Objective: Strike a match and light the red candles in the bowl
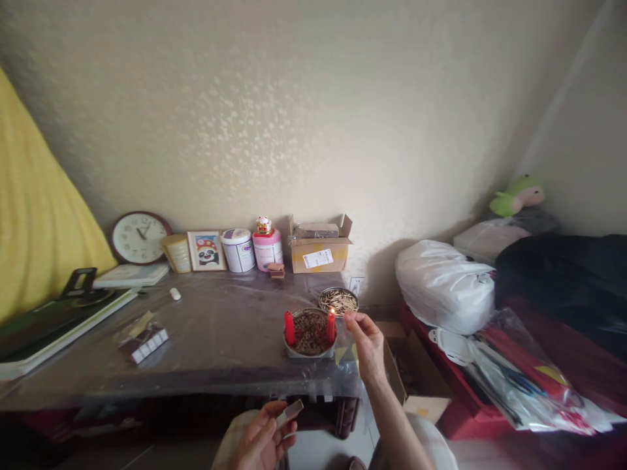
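My right hand [367, 339] pinches a match, its thin stick barely visible, beside the right red candle [331, 328]. A small flame [332, 311] burns at that candle's top, where the match end meets it. Another red candle [289, 328] stands at the left side of the same round tin [310, 352], which is filled with brown grains. I see no flame on this left candle. Low in front of the table, my left hand [262, 434] grips a small matchbox [290, 414] between thumb and fingers. Behind the tin sits a round dish of matchsticks [339, 300].
On the plastic-covered table [220, 326] lie a pack of matchboxes [144, 339] and a book [63, 333]. A clock [140, 238], picture frame [207, 251], canisters [238, 251] and cardboard box [320, 254] line the wall. Bags [445, 287] stand at right.
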The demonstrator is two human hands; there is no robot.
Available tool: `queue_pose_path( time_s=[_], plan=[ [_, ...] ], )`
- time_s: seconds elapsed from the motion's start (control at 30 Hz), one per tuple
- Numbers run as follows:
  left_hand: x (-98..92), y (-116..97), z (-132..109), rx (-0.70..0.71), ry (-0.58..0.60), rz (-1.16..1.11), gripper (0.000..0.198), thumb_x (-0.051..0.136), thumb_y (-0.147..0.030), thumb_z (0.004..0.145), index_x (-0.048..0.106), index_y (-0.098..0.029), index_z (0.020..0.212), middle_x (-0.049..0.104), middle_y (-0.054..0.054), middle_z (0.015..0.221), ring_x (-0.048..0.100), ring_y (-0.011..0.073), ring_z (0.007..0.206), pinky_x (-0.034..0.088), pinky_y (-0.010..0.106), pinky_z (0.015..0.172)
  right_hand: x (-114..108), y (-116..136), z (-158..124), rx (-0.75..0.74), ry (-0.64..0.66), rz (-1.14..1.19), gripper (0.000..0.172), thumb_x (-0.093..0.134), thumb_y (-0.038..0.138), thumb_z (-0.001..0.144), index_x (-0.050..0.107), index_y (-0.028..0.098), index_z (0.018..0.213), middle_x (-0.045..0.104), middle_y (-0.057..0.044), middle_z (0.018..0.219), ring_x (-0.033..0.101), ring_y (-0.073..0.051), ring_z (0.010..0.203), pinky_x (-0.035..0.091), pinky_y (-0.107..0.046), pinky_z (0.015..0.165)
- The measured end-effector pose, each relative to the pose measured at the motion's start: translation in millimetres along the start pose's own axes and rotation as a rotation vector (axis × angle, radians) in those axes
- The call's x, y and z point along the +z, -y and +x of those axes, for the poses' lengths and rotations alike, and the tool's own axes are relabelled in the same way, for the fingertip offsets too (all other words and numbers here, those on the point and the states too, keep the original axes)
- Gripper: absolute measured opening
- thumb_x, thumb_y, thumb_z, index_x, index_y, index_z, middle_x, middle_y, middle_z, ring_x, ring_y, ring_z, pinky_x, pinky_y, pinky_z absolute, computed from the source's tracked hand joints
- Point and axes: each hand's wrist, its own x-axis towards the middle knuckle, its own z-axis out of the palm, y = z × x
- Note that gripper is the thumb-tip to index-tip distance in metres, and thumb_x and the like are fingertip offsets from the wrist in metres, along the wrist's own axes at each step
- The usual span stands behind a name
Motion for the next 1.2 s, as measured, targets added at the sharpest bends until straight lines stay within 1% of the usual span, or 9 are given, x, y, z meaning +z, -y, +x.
queue_pose_path(
  time_s=[0.17, 0.4, 0.53, 0.67, 0.83, 0.93, 1.07, 1.2],
  plan=[
    [0.7, 1.3, -1.0, 0.014, -0.018, 0.014, 0.028, 0.083, -0.028, 0.064, 0.074, -0.015, 0.087, 0.078, 0.014, 0.094, 0.070, 0.0224, 0.080, 0.053, 0.033, 0.075, 0.9, 1.6, -1.5, 0.000, 0.007, 0.005, 0.022, 0.080, 0.037, 0.063, 0.071, 0.019, 0.070, 0.066, 0.001, 0.072, 0.055, -0.013, 0.069, 0.044, -0.027, 0.072],
    [2.7, -0.3, -2.5, 0.009, -0.032, 0.003, 0.030, 0.084, -0.029, 0.062, 0.074, -0.015, 0.086, 0.078, 0.015, 0.095, 0.070, 0.0227, 0.080, 0.053, 0.034, 0.076, 0.2, 4.8, -3.5, 0.005, 0.015, -0.007, 0.023, 0.079, 0.039, 0.065, 0.069, 0.018, 0.070, 0.064, 0.002, 0.069, 0.053, -0.012, 0.064, 0.044, -0.025, 0.067],
    [4.2, 0.2, -3.0, 0.013, -0.031, 0.004, 0.031, 0.085, -0.030, 0.061, 0.073, -0.014, 0.086, 0.078, 0.015, 0.095, 0.070, 0.0224, 0.079, 0.053, 0.033, 0.075, -0.5, 4.6, -2.5, 0.003, 0.005, -0.025, 0.025, 0.079, 0.039, 0.065, 0.069, 0.018, 0.071, 0.064, 0.001, 0.067, 0.055, -0.013, 0.063, 0.045, -0.026, 0.066],
    [4.7, 0.5, -3.1, 0.019, -0.045, 0.004, 0.033, 0.085, -0.031, 0.060, 0.073, -0.015, 0.086, 0.078, 0.015, 0.095, 0.070, 0.0220, 0.079, 0.053, 0.033, 0.075, -3.6, 3.8, 0.8, 0.004, -0.012, -0.035, 0.027, 0.081, 0.039, 0.063, 0.069, 0.017, 0.074, 0.067, -0.002, 0.071, 0.058, -0.014, 0.065, 0.048, -0.028, 0.067],
    [3.0, 0.0, -0.8, 0.014, -0.037, 0.011, 0.032, 0.086, -0.031, 0.059, 0.073, -0.015, 0.084, 0.078, 0.013, 0.090, 0.070, 0.0217, 0.077, 0.053, 0.033, 0.074, -17.1, -0.8, 13.5, 0.009, -0.030, -0.064, 0.029, 0.081, 0.040, 0.062, 0.068, 0.017, 0.073, 0.068, -0.001, 0.071, 0.060, -0.015, 0.066, 0.049, -0.029, 0.070],
    [1.4, 0.0, 0.9, 0.004, -0.033, 0.008, 0.032, 0.086, -0.032, 0.059, 0.073, -0.015, 0.084, 0.079, 0.013, 0.090, 0.070, 0.0213, 0.078, 0.052, 0.033, 0.075, -29.8, -8.9, 26.4, 0.005, -0.053, -0.111, 0.030, 0.081, 0.040, 0.061, 0.067, 0.016, 0.074, 0.068, -0.001, 0.069, 0.060, -0.015, 0.064, 0.048, -0.029, 0.067],
    [-2.3, 1.0, 5.2, -0.019, -0.048, 0.010, 0.033, 0.087, -0.031, 0.057, 0.073, -0.015, 0.082, 0.079, 0.013, 0.090, 0.070, 0.0218, 0.077, 0.052, 0.034, 0.074, -45.2, -24.7, 43.4, -0.009, -0.063, -0.228, 0.033, 0.078, 0.044, 0.061, 0.068, 0.016, 0.074, 0.070, -0.002, 0.068, 0.060, -0.017, 0.062, 0.047, -0.029, 0.061],
    [-7.4, 1.8, 10.2, -0.041, -0.050, 0.005, 0.033, 0.088, -0.031, 0.054, 0.074, -0.017, 0.080, 0.079, 0.011, 0.088, 0.070, 0.0213, 0.076, 0.052, 0.033, 0.073, -54.0, -39.1, 56.7, -0.030, -0.073, -0.379, 0.030, 0.075, 0.042, 0.062, 0.070, 0.015, 0.076, 0.071, -0.005, 0.069, 0.062, -0.020, 0.065, 0.047, -0.030, 0.060]
  ],
)
